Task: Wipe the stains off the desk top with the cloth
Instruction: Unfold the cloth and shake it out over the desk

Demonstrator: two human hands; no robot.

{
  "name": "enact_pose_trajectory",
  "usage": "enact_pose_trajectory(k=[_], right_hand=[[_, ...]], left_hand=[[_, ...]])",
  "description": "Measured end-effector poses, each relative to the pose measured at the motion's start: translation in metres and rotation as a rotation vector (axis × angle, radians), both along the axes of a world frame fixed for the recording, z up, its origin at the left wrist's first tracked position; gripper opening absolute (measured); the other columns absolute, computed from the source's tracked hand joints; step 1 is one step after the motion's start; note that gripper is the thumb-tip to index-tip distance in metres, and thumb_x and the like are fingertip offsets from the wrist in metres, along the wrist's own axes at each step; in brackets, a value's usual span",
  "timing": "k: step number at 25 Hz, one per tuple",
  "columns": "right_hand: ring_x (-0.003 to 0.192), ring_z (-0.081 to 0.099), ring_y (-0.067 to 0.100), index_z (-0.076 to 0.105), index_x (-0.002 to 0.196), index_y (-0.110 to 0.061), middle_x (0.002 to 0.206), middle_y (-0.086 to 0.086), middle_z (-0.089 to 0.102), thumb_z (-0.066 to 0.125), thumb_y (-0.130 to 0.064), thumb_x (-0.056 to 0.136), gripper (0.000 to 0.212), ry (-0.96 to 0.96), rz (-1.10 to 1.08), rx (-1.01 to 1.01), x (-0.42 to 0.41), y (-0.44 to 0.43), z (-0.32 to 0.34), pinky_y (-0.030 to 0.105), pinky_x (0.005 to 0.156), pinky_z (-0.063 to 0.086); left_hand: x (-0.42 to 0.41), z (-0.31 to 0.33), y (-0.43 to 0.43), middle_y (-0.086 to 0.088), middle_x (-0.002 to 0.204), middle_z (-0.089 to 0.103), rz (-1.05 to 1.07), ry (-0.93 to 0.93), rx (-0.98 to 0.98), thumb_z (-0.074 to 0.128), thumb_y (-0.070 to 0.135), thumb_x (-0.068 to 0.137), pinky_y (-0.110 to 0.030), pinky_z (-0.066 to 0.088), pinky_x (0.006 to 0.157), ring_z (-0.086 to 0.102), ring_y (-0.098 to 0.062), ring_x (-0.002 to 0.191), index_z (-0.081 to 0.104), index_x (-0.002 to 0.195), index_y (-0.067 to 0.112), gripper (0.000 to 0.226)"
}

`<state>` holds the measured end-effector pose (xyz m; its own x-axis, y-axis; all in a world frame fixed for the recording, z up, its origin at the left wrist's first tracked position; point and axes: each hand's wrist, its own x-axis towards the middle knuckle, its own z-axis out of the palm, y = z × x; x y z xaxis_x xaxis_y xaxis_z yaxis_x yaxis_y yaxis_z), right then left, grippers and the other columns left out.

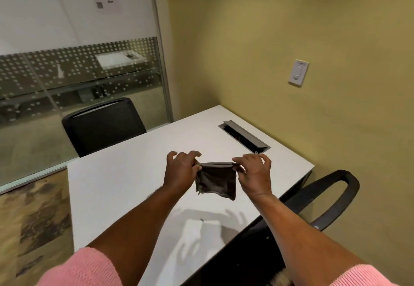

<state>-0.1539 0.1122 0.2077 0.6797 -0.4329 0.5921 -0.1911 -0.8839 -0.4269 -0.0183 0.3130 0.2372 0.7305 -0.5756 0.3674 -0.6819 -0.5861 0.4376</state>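
Note:
A small dark grey cloth (216, 180) hangs in the air above the white desk top (125, 180), stretched between both hands. My left hand (181, 171) pinches its upper left corner and my right hand (254, 173) pinches its upper right corner. The cloth's lower edge dangles free above the desk. A tiny dark speck (201, 219) lies on the desk near the front, within the hands' shadow. No other stains are plain to see.
A grey cable hatch (244, 136) is set into the desk at the back right, near the yellow wall. One black chair (105, 124) stands behind the desk at the left, another chair's armrest (331, 198) at the right edge. Glass partition at the left.

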Motion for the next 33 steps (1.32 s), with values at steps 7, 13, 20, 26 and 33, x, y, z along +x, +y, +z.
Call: enact_pose_trajectory(k=[7, 13, 20, 26, 33], right_hand=[[0.097, 0.071, 0.028, 0.082, 0.092, -0.021, 0.088, 0.001, 0.073, 0.090, -0.006, 0.072, 0.027, 0.115, 0.003, 0.053, 0.001, -0.160, -0.054, 0.041, 0.110, 0.023], [0.097, 0.070, 0.024, 0.083, 0.089, -0.023, 0.085, -0.003, 0.073, 0.089, -0.008, 0.076, 0.020, 0.226, -0.053, 0.137, 0.003, -0.255, -0.104, 0.038, 0.112, 0.020], [0.107, 0.063, 0.017, 0.080, 0.095, -0.025, 0.094, -0.007, 0.075, 0.070, -0.019, 0.090, 0.013, 0.462, -0.130, 0.266, 0.013, -0.320, -0.144, 0.037, 0.115, 0.015], [0.103, 0.064, 0.021, 0.077, 0.097, -0.025, 0.097, -0.004, 0.075, 0.064, -0.021, 0.090, 0.016, 0.615, -0.239, 0.149, 0.034, -0.369, -0.162, 0.042, 0.112, 0.022], [0.106, 0.064, 0.022, 0.072, 0.107, -0.025, 0.104, -0.002, 0.073, 0.058, -0.026, 0.092, 0.020, 0.916, -0.283, 0.093, 0.046, -0.410, -0.190, 0.044, 0.107, 0.027]], left_hand=[[0.010, -0.055, -0.161, 0.011, 0.092, 0.075, -0.003, 0.059, 0.081, 0.072, 0.024, 0.093, -0.035, 0.016, 0.118, 0.061, -0.012, 0.109, 0.068, 0.116, 0.028, 0.023], [0.018, -0.097, -0.268, 0.012, 0.091, 0.076, -0.029, 0.110, 0.192, 0.070, 0.019, 0.093, -0.040, 0.019, 0.118, 0.062, -0.014, 0.109, 0.069, 0.116, 0.025, 0.024], [0.039, -0.141, -0.357, 0.008, 0.095, 0.077, -0.062, 0.146, 0.324, 0.066, 0.014, 0.092, -0.041, 0.018, 0.116, 0.064, -0.019, 0.107, 0.068, 0.118, 0.024, 0.028], [0.067, -0.162, -0.438, 0.005, 0.100, 0.078, -0.091, 0.127, 0.406, 0.064, 0.023, 0.094, -0.044, 0.020, 0.115, 0.062, -0.023, 0.113, 0.065, 0.124, 0.024, 0.030], [0.064, -0.204, -0.489, 0.004, 0.115, 0.075, -0.144, 0.207, 0.454, 0.062, 0.024, 0.094, -0.044, 0.019, 0.120, 0.062, -0.021, 0.119, 0.064, 0.126, 0.025, 0.032]])
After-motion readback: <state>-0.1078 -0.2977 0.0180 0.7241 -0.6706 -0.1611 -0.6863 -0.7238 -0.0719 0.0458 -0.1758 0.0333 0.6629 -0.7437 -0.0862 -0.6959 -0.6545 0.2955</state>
